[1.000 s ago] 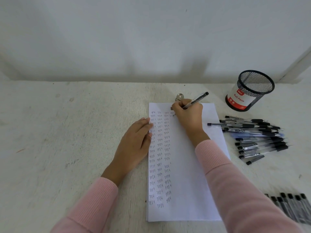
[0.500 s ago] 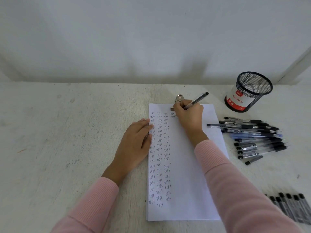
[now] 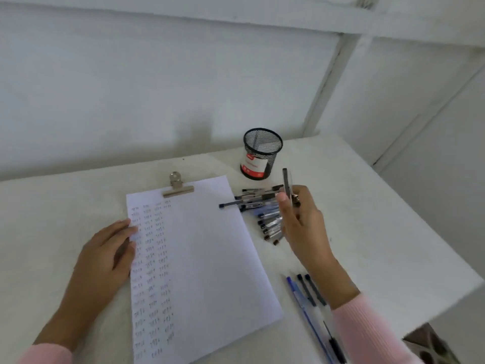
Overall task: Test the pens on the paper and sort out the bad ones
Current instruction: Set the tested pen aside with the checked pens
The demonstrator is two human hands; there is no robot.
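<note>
Plastic is the whole story with these pens: light, stiff, slim and smooth-barrelled, so each probably rolls freely on a flat surface and slips if pinched too near either end. The right hand (image 3: 301, 224) has its fingers and thumb curled round one pen (image 3: 288, 186). It holds the pen nearly upright, clear of the paper (image 3: 210, 258) and above the pile of pens (image 3: 262, 210) that lies just right of the sheet. The grip sits low on the barrel, with most of the pen standing above the fingers; the blur hides which end is up. For writing, a hold near the tip gives control; for setting a pen aside, mid-barrel looks safer.

The left hand (image 3: 105, 256) lies flat with straight fingers, its fingertips resting on the sheet's left edge beside columns of small test marks. The sheet looks thin and floppy, held only at the top by a bulldog clip (image 3: 178, 189), so that steadying hand likely matters. A second group of pens (image 3: 311, 290) lies on the desk (image 3: 52, 219) near the right forearm, well apart from the pile. A mesh cup (image 3: 261, 153) stands behind the pile.
</note>
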